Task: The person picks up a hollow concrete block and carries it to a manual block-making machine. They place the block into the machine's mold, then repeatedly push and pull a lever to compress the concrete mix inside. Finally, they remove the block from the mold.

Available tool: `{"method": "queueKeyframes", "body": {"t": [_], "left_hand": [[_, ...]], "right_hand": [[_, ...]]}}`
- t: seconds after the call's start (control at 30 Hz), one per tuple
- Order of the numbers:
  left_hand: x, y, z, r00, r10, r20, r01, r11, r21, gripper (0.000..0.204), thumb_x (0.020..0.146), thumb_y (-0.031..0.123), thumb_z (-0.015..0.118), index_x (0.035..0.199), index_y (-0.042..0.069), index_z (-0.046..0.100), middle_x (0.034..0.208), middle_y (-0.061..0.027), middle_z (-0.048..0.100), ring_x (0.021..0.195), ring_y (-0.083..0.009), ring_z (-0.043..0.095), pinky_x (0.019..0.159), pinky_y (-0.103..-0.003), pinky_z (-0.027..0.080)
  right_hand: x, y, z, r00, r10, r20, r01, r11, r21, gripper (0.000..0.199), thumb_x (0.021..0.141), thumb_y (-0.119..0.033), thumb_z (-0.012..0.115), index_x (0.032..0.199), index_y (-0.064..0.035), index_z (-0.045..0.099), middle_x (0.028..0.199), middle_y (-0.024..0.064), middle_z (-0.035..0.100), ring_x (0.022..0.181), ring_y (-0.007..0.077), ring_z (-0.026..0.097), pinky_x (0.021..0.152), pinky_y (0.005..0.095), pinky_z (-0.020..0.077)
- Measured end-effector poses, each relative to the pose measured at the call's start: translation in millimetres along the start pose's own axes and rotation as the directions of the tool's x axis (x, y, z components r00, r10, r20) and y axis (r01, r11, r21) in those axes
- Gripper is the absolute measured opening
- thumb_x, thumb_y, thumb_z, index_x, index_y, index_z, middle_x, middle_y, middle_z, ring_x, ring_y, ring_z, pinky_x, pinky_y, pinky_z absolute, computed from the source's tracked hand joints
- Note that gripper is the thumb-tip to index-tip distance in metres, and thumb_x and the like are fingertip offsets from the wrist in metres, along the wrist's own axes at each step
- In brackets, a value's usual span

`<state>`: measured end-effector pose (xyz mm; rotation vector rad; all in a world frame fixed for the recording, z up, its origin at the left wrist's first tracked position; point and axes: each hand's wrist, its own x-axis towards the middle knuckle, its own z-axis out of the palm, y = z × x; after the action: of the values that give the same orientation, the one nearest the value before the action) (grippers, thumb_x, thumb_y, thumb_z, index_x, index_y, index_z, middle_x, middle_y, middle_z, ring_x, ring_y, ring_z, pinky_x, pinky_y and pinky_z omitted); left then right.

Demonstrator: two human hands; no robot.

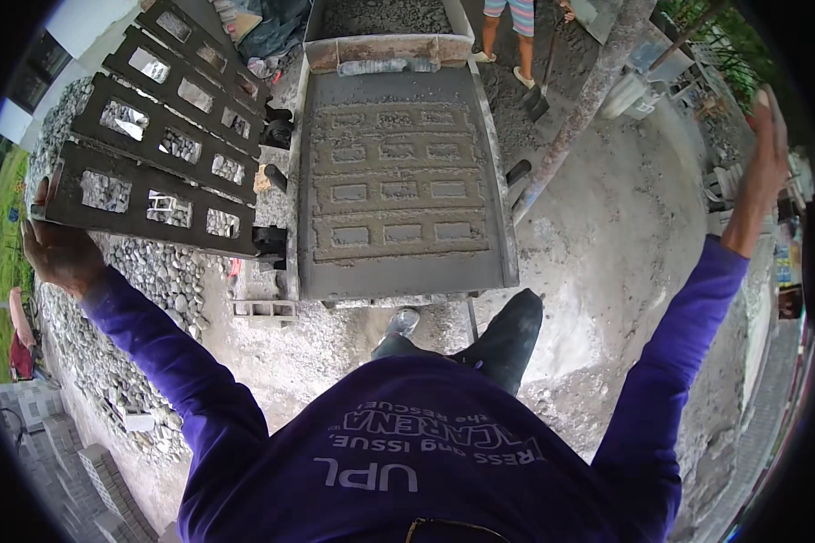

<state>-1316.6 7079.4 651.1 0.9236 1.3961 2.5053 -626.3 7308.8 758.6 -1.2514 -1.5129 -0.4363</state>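
Note:
A dark metal block mould (158, 145) with rows of rectangular openings is swung up to the left of the worktable, joined to it at black hinges (272, 240). My left hand (68, 253) grips its outer near corner, fingers round the edge. On the metal-edged worktable (407, 288) lies wet grey concrete mix (398, 185), imprinted with rows of rectangles and ridges matching the mould. My right hand (766, 149) is raised far out to the right, fingers stretched, holding nothing and well away from the table.
A trough of dark mix (385, 18) stands at the table's far end. Beyond it on the right, a person (522, 27) stands by a shovel (536, 101). A slanted pole (575, 118) rises at the right. Gravel (167, 281) and stacked grey blocks (91, 480) lie left.

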Motion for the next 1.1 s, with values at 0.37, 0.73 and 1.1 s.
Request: {"method": "queueKeyframes", "body": {"t": [0.37, 0.73, 1.1], "left_hand": [[67.6, -142.3, -168.5, 0.752, -0.418, -0.509, 0.658, 0.515, 0.55, 0.076, 0.097, 0.07, 0.035, 0.145, 0.012, 0.045, 0.13, -0.0113, 0.06, 0.099, -0.0306, 0.063, 0.085, -0.048, 0.053], [-133.5, -193.4, -192.6, 0.797, -0.486, -0.358, 0.598, 0.714, 0.363, 0.065, 0.102, 0.057, 0.035, 0.145, 0.009, 0.044, 0.119, -0.0171, 0.065, 0.083, -0.0267, 0.067, 0.063, -0.041, 0.054], [-793.8, -72.8, -335.0, -0.29, -0.778, -0.558, 0.594, -0.603, 0.532, 0.053, 0.092, 0.044, 0.065, 0.124, 0.001, 0.061, 0.101, -0.0201, 0.071, 0.078, -0.0341, 0.073, 0.062, -0.05, 0.057]], "right_hand": [[5.7, 40.8, 196.3, 0.838, 0.386, 0.386, -0.504, 0.817, 0.279, 0.045, 0.081, -0.042, 0.075, 0.103, -0.0027, 0.074, 0.093, 0.0086, 0.07, 0.079, 0.0203, 0.064, 0.074, 0.0375, 0.0487], [-16.1, 18.2, 122.5, 0.847, 0.438, 0.301, -0.525, 0.78, 0.342, 0.038, 0.077, -0.037, 0.08, 0.084, -0.0001, 0.074, 0.084, 0.0097, 0.072, 0.077, 0.0205, 0.068, 0.071, 0.0365, 0.052], [-125.1, -11.4, -64.9, 0.91, 0.284, 0.303, -0.411, 0.508, 0.757, 0.021, 0.082, -0.023, 0.08, 0.079, -0.0037, 0.074, 0.07, 0.0036, 0.068, 0.057, 0.0096, 0.059, 0.052, 0.0261, 0.0414]]}}
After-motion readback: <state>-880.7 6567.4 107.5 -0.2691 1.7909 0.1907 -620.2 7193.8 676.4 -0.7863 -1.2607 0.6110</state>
